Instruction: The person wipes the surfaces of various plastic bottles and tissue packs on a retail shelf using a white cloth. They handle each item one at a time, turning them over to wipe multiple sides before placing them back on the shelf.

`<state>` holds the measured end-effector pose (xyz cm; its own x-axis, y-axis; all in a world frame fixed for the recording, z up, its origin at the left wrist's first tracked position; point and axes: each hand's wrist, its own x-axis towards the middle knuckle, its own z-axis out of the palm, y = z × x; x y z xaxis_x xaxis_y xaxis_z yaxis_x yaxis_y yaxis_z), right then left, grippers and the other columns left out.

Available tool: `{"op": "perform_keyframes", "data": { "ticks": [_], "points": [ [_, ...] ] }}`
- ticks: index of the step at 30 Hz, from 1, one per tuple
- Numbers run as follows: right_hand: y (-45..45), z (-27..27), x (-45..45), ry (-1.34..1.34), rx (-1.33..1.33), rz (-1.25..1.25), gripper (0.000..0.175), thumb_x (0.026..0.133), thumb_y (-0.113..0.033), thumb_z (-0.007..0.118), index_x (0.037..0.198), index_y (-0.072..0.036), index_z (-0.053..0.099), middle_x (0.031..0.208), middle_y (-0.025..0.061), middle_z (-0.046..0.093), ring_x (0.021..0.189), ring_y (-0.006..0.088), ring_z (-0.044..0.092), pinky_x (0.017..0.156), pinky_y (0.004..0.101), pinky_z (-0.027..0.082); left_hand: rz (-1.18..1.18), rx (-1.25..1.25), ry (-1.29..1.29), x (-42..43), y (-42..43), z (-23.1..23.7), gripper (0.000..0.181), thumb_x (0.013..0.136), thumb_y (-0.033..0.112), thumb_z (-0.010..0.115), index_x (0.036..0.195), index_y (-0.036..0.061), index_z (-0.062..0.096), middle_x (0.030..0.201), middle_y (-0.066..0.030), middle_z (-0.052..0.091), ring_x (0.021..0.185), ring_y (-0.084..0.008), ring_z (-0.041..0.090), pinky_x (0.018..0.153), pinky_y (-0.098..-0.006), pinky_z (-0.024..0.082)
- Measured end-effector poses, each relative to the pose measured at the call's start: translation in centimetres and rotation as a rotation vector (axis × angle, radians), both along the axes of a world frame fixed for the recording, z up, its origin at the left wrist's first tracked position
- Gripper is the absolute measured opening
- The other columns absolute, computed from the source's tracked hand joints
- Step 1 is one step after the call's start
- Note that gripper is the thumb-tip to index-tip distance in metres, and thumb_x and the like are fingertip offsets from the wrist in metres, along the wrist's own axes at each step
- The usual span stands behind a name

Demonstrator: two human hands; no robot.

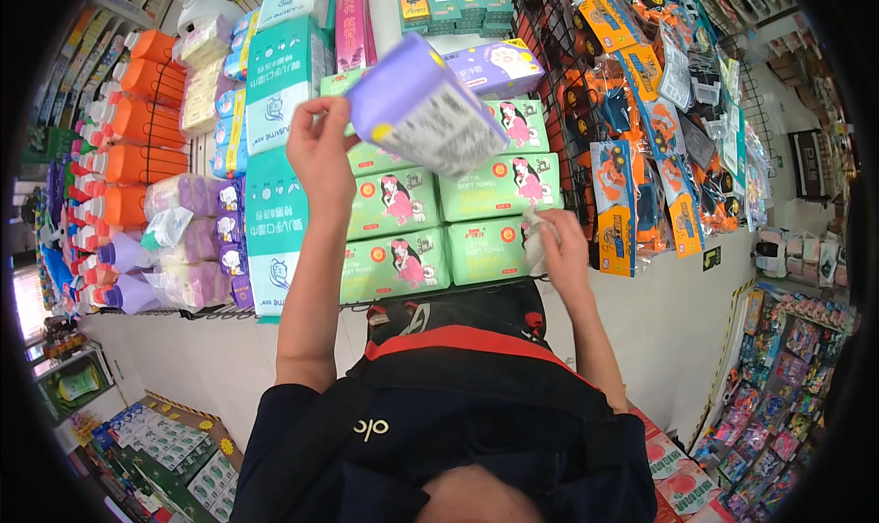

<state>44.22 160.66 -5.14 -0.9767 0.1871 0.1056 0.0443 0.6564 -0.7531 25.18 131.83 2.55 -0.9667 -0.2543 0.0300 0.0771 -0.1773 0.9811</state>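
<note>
My left hand (319,145) pinches one corner of a purple and white package (419,104), tilted and blurred by motion. It hangs above several green packs of cotton soft towels (391,269), laid in rows with a cartoon figure on each. A crumpled pale cloth (538,245) is gripped in my right hand (566,252), against the front right green pack. Behind the raised package, a purple box with a paw print (505,66) lies on the green packs.
Teal and white wipes packs (275,221) are stacked on the left, beside purple-wrapped packs (189,214) and orange bottles (144,125). A black wire divider (549,90) borders bagged orange toys (632,145) on the right. Teal boxes (470,5) stand at the back.
</note>
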Motion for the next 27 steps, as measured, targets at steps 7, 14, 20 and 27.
{"op": "perform_keyframes", "data": {
  "ticks": [7,14,20,27],
  "points": [
    [-1.6,-2.4,-0.3,-0.057,0.020,0.001,0.019,0.094,-0.012,0.062,0.111,-0.005,0.067,0.113,0.0127,0.064,0.105,0.0336,0.057,0.093,0.0412,0.045,0.002,0.328,0.045,-12.2,3.3,-2.7,0.035,0.097,0.012,0.068,0.126,-0.0009,0.053,0.118,-0.0096,0.062,0.104,-0.0171,0.062,0.087,-0.0349,0.056],
    [-1.1,-2.6,-0.3,-0.075,-0.028,-0.021,0.022,0.092,-0.011,0.064,0.113,-0.007,0.067,0.114,0.0109,0.063,0.104,0.0329,0.056,0.092,0.0406,0.047,-0.438,-0.469,-0.228,-14.6,9.3,-12.1,0.102,0.077,0.023,0.085,0.154,-0.0057,0.025,0.152,-0.0247,0.040,0.141,-0.0325,0.042,0.114,-0.0419,0.036],
    [-1.1,-2.9,-0.4,-0.069,-0.013,-0.016,0.024,0.091,-0.011,0.066,0.115,-0.009,0.068,0.117,0.0093,0.062,0.106,0.0319,0.055,0.094,0.0404,0.046,-0.631,-1.385,-0.169,-15.7,14.0,-14.4,0.135,0.054,0.053,0.092,0.159,0.0090,0.018,0.160,-0.0205,0.031,0.152,-0.0407,0.019,0.124,-0.0549,0.013],
    [-1.0,-3.2,-0.4,-0.053,-0.049,-0.030,0.023,0.090,-0.009,0.063,0.113,-0.006,0.068,0.114,0.0109,0.063,0.107,0.0329,0.056,0.094,0.0400,0.045,-0.642,-1.469,-0.043,-16.5,14.8,-11.5,0.124,0.049,0.044,0.091,0.154,0.0118,0.033,0.134,-0.0173,0.053,0.128,-0.0394,0.049,0.113,-0.0539,0.033]
  ]
}}
